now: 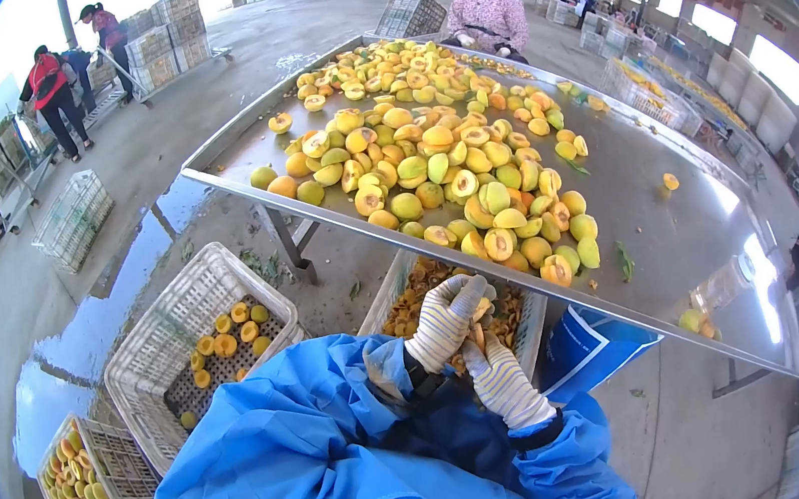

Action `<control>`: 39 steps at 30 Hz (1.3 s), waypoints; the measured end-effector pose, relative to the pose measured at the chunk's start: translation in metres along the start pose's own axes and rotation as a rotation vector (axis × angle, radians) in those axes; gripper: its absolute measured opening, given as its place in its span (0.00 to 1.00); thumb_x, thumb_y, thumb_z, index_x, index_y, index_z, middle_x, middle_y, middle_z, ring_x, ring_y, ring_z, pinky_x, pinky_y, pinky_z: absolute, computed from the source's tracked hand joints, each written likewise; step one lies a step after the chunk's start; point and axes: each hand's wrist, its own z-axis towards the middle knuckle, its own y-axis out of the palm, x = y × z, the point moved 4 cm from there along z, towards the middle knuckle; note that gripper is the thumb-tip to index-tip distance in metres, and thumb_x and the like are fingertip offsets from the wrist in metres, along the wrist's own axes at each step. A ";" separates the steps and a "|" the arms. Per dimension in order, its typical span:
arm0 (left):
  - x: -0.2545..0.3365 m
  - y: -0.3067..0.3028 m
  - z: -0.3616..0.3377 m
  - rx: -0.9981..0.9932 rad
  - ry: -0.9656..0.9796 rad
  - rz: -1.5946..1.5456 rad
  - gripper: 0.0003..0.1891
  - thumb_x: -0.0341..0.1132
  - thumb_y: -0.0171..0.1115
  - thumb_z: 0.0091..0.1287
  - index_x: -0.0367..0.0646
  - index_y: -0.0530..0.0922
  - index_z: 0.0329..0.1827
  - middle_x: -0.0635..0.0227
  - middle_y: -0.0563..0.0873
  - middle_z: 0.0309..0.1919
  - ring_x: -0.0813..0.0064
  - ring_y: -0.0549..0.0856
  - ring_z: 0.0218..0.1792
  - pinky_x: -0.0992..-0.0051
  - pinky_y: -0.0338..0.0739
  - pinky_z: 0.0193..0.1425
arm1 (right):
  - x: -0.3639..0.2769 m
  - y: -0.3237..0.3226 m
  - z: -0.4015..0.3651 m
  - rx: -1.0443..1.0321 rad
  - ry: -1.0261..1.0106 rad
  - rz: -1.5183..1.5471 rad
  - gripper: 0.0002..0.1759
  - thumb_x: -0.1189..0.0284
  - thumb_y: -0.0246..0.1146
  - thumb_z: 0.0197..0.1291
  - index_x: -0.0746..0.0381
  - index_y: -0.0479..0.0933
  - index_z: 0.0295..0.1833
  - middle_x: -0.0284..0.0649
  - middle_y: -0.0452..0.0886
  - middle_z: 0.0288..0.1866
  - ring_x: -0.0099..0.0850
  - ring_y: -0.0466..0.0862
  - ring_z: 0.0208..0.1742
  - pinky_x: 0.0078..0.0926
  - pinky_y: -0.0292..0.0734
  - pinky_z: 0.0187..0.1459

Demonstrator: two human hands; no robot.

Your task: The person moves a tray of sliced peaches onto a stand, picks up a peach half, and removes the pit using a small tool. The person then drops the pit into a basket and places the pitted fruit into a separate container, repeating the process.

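Hovering together over the crate, left hand touches right hand.

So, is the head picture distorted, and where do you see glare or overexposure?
Head view: a strong fisheye bends the metal table edge and blackens the corners; glare whitens the table's right end; the windows are blown out; the peaches look sharp.
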 end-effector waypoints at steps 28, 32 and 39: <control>0.006 -0.004 0.010 -0.154 -0.456 0.067 0.15 0.44 0.69 0.65 0.39 0.82 0.41 0.63 0.86 0.35 0.65 0.88 0.37 0.64 0.85 0.43 | -0.043 -0.008 -0.021 -0.275 0.543 0.624 0.22 0.45 0.55 0.70 0.55 0.70 0.43 0.28 0.67 0.19 0.19 0.66 0.12 0.19 0.62 0.12; -0.001 -0.007 0.011 -0.148 -0.442 0.106 0.15 0.44 0.68 0.65 0.38 0.83 0.39 0.60 0.87 0.32 0.66 0.88 0.34 0.68 0.84 0.41 | -0.038 -0.003 -0.017 -0.183 0.444 0.362 0.26 0.42 0.56 0.68 0.56 0.70 0.39 0.27 0.66 0.18 0.18 0.66 0.12 0.18 0.59 0.12; 0.002 -0.006 0.018 -0.282 -0.442 0.188 0.16 0.44 0.69 0.64 0.37 0.83 0.38 0.60 0.87 0.31 0.68 0.87 0.32 0.71 0.83 0.40 | -0.036 -0.001 -0.021 -0.376 0.609 0.963 0.18 0.47 0.56 0.71 0.50 0.70 0.44 0.27 0.67 0.18 0.17 0.65 0.10 0.18 0.59 0.11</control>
